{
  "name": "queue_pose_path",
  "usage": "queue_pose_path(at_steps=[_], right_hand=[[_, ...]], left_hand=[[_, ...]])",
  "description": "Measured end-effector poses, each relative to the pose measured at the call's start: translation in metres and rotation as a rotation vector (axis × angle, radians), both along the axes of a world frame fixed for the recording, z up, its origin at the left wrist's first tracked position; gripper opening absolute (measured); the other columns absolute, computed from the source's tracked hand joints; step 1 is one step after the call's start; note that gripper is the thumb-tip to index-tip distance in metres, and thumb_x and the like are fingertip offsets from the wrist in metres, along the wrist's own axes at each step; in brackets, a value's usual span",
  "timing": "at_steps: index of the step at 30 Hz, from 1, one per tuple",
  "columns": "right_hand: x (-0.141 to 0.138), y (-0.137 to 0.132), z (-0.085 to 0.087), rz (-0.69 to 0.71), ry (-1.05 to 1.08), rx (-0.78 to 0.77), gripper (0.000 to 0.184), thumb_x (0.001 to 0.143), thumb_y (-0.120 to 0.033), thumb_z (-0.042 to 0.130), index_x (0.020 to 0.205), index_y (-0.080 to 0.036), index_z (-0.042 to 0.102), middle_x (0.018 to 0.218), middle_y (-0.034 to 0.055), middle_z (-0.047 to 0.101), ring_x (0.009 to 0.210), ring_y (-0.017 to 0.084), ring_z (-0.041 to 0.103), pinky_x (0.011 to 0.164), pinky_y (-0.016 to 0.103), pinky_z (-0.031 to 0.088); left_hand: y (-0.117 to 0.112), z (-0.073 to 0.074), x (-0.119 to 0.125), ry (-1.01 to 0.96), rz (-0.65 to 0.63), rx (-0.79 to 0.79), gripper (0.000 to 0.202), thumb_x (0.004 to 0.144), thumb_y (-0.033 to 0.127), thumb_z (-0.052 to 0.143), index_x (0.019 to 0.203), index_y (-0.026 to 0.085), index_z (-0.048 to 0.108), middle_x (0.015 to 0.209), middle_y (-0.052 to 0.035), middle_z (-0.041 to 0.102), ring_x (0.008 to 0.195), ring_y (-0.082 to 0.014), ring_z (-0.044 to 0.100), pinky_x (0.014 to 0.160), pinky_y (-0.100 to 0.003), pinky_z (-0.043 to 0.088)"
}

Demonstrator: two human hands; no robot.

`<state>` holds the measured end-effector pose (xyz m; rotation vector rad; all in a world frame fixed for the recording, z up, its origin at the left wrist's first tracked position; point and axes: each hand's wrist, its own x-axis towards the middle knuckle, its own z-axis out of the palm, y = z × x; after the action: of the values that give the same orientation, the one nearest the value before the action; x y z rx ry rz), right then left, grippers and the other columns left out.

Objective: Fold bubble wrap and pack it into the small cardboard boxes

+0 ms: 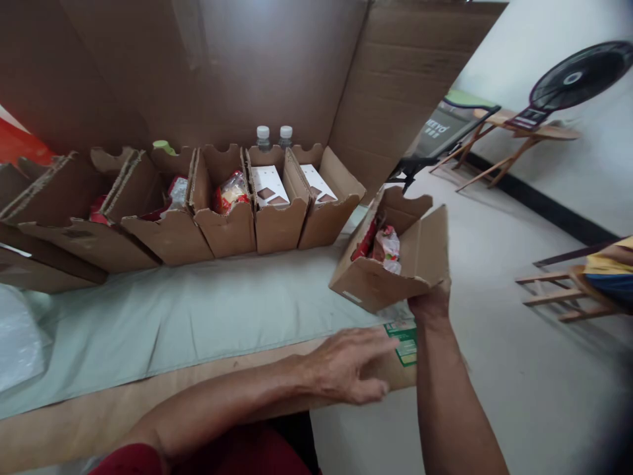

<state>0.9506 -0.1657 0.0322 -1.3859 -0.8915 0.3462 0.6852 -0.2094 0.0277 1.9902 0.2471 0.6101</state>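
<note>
My right hand (431, 302) grips the lower right corner of an open cardboard carton (420, 254) and holds it tilted above the table's right end. Red and white snack packets (380, 245) lie inside it. My left hand (349, 366) reaches across with its fingers spread, just below the carton and over the cardboard table edge near a green label (405, 340). It holds nothing.
A row of several open cartons (227, 227) stands on the pale cloth (188, 310), some with packets, two with white inserts (267, 186) and bottles (264, 136) behind. Tall cardboard sheets (395, 79) stand at the back. A fan (576, 79), wooden trestles and a seated person (610, 270) are at right.
</note>
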Motion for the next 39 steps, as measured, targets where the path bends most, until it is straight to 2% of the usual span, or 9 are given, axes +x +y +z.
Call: queue_pose_path(at_steps=[2,6,9,13,16,21,28,34,39], right_hand=[[-0.003,-0.019,-0.007,0.005,0.043,0.003,0.041,0.073,-0.055,0.068,0.101,-0.025,0.067,0.098,0.0046,0.074,0.1,0.028,0.071,0.092,0.047,0.056],[-0.022,-0.069,-0.032,0.107,0.015,-0.081,0.055,0.067,-0.049,0.082,0.115,-0.026,0.067,0.12,0.0086,0.073,0.114,0.03,0.068,0.1,0.05,0.054],[-0.04,-0.078,-0.044,0.126,-0.118,-0.242,0.066,0.066,-0.049,0.088,0.123,-0.025,0.064,0.128,0.0107,0.07,0.117,0.029,0.067,0.102,0.05,0.053],[-0.032,-0.049,-0.036,0.09,-0.075,-0.286,0.064,0.065,-0.05,0.09,0.116,-0.021,0.066,0.113,0.0107,0.076,0.106,0.029,0.07,0.096,0.049,0.057],[0.0,-0.021,-0.022,0.161,-0.027,-0.297,0.063,0.057,-0.046,0.093,0.109,-0.02,0.068,0.107,0.0088,0.078,0.101,0.029,0.07,0.095,0.05,0.057],[0.045,0.033,-0.001,0.236,0.023,-0.303,0.043,0.055,-0.034,0.09,0.092,-0.026,0.07,0.101,0.0031,0.078,0.101,0.027,0.069,0.097,0.047,0.056],[0.05,0.102,-0.002,0.271,0.066,-0.269,0.037,0.057,-0.022,0.084,0.089,-0.026,0.068,0.098,0.0005,0.077,0.104,0.026,0.069,0.097,0.049,0.056],[0.042,0.122,-0.01,0.28,0.067,-0.289,0.036,0.054,-0.021,0.082,0.087,-0.029,0.069,0.099,-0.0016,0.079,0.101,0.026,0.071,0.102,0.051,0.055],[0.039,0.111,-0.005,0.179,-0.023,-0.309,0.029,0.061,-0.022,0.082,0.088,-0.026,0.072,0.093,0.0021,0.079,0.096,0.026,0.072,0.095,0.049,0.058]], left_hand=[[0.002,-0.005,-0.01,0.003,-0.022,0.07,0.062,0.085,0.034,0.069,0.146,0.028,0.061,0.157,-0.0109,0.056,0.148,-0.0369,0.049,0.121,-0.056,0.043],[0.03,-0.031,-0.048,0.118,0.377,0.118,0.045,0.087,0.025,0.063,0.132,0.025,0.07,0.151,-0.0135,0.061,0.144,-0.0355,0.053,0.118,-0.063,0.042],[0.052,-0.051,-0.072,0.175,0.591,0.183,0.041,0.087,0.024,0.063,0.127,0.023,0.072,0.15,-0.015,0.061,0.146,-0.0363,0.049,0.119,-0.067,0.039],[0.058,-0.066,-0.082,0.18,0.642,0.272,0.038,0.086,0.021,0.062,0.123,0.019,0.073,0.147,-0.0175,0.061,0.147,-0.0375,0.046,0.117,-0.068,0.041],[0.052,-0.068,-0.082,0.172,0.647,0.293,0.035,0.087,0.02,0.06,0.119,0.018,0.074,0.143,-0.0176,0.065,0.145,-0.0371,0.05,0.115,-0.066,0.044],[0.05,-0.067,-0.08,0.19,0.662,0.285,0.032,0.085,0.019,0.06,0.113,0.022,0.076,0.136,-0.0141,0.07,0.14,-0.036,0.055,0.113,-0.065,0.045],[0.051,-0.065,-0.08,0.18,0.657,0.292,0.031,0.086,0.017,0.059,0.111,0.023,0.076,0.135,-0.0132,0.071,0.137,-0.0359,0.057,0.11,-0.064,0.049],[0.051,-0.061,-0.08,0.197,0.637,0.294,0.03,0.087,0.016,0.059,0.111,0.021,0.075,0.135,-0.0147,0.071,0.136,-0.0371,0.057,0.108,-0.065,0.049],[0.051,-0.061,-0.079,0.195,0.643,0.281,0.03,0.086,0.016,0.059,0.11,0.022,0.075,0.136,-0.0136,0.07,0.137,-0.0372,0.057,0.108,-0.064,0.049]])
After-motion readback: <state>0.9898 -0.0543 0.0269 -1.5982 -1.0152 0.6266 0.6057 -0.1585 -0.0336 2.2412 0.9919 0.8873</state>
